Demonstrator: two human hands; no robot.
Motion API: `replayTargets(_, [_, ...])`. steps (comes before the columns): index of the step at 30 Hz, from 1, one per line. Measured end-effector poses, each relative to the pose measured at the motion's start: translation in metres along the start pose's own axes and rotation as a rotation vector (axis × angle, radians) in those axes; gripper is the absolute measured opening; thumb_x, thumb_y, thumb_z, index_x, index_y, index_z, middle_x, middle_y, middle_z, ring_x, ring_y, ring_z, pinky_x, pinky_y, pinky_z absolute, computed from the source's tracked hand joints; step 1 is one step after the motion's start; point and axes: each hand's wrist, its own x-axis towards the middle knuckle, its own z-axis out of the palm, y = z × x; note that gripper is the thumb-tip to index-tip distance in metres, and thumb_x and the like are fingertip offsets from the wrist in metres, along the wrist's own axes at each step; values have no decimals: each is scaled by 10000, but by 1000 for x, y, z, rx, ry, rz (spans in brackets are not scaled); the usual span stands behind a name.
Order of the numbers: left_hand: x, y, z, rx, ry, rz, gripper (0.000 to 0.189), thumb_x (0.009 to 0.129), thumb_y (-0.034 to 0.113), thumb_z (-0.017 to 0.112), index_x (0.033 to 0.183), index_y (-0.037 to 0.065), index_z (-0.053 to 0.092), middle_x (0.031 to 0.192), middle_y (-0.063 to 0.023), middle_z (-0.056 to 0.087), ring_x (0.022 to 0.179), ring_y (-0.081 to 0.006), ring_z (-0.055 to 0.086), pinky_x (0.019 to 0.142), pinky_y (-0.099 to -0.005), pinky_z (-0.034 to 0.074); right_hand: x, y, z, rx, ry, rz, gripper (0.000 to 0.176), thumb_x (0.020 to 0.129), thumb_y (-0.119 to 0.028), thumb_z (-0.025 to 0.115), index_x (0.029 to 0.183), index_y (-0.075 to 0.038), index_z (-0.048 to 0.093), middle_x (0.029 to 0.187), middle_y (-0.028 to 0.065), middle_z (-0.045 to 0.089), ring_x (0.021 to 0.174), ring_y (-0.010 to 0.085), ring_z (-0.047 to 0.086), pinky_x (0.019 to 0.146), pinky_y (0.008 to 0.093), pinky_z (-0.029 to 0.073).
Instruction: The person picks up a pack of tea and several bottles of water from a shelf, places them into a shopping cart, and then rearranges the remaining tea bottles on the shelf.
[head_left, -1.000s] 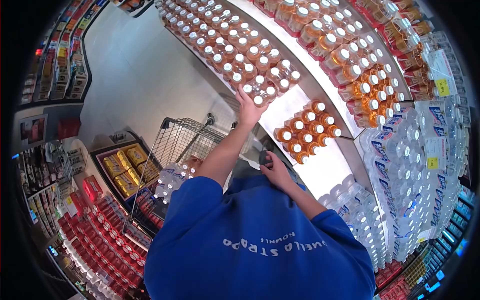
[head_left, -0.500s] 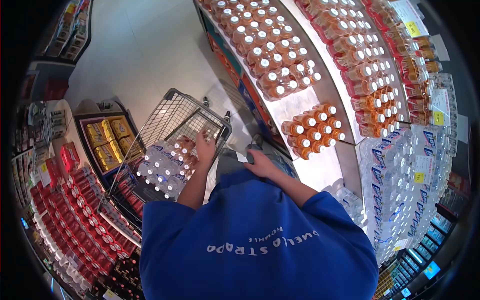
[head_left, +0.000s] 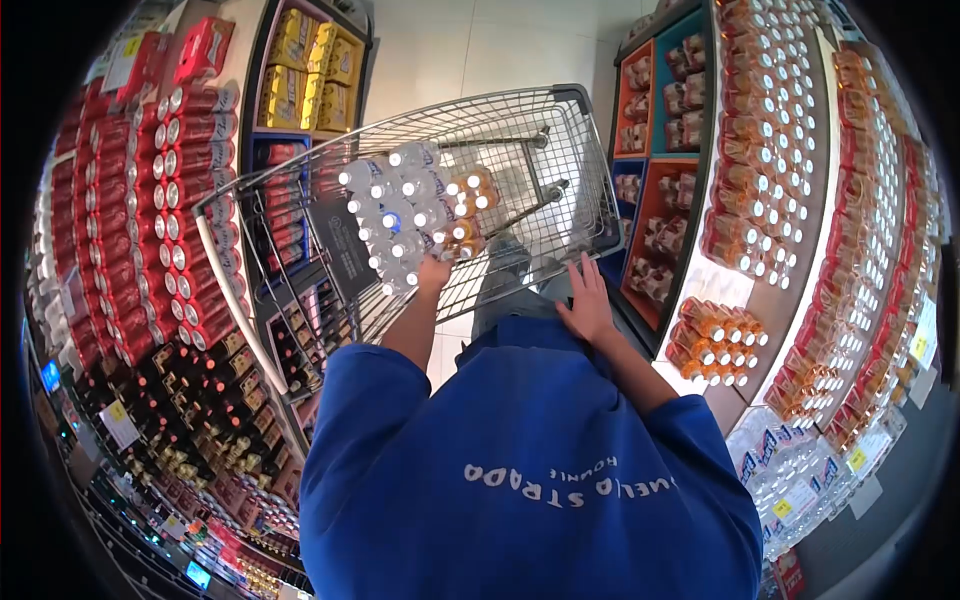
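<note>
My left hand [head_left: 434, 273] reaches over the near side of the shopping cart [head_left: 352, 333], its fingers closed at the near edge of a pack of amber drink bottles [head_left: 470, 203]. The fingertips are hidden there. Beside that pack in the cart lie clear water bottles [head_left: 402, 187] with white caps and one blue cap. My right hand [head_left: 588, 298] is open, fingers stretched and spread, at the cart's near rim by its front corner. Nothing is held in it.
On the right, a display holds rows of amber bottles [head_left: 760, 150], with a separate pack [head_left: 715, 342] near its edge. Red cans [head_left: 195, 190] and dark bottles [head_left: 200, 385] are stacked on the left. Yellow packs [head_left: 300, 70] fill a bin beyond the cart. Pale floor tiles [head_left: 470, 50] lie ahead.
My view has turned, and the cart now lies across the front of me. My left hand has gone down to the amber bottle pack. My right hand has come to the cart's rim, fingers spreading.
</note>
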Motion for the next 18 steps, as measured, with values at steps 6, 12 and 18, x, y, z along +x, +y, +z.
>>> replayTargets(6, [2, 37, 10, -38, 47, 135, 774, 739, 475, 811, 1305, 7, 566, 1202, -240, 666, 1147, -369, 644, 996, -456, 498, 11, -9, 5, -22, -16, 81, 820, 809, -274, 750, 1512, -59, 387, 1624, 221, 245, 1465, 470, 279, 1190, 521, 291])
replayTargets(12, [-8, 81, 23, -58, 74, 73, 774, 640, 581, 862, 1193, 68, 687, 1127, -183, 714, 1088, -325, 677, 946, -448, 523, -3, -23, 4, 30, 17, 158, 777, 803, -276, 749, 1476, -48, 434, 1604, 231, 291, 1445, 457, 331, 1177, 521, 322])
replayTargets(18, [52, 49, 63, 117, 84, -217, 982, 634, 693, 841, 1301, 11, 609, 1328, -241, 611, 1262, -386, 562, 1026, -427, 471, -20, -38, -4, 110, 11, 306, 736, 837, -299, 720, 1466, -46, 434, 1580, 268, 310, 1428, 455, 355, 1169, 517, 335])
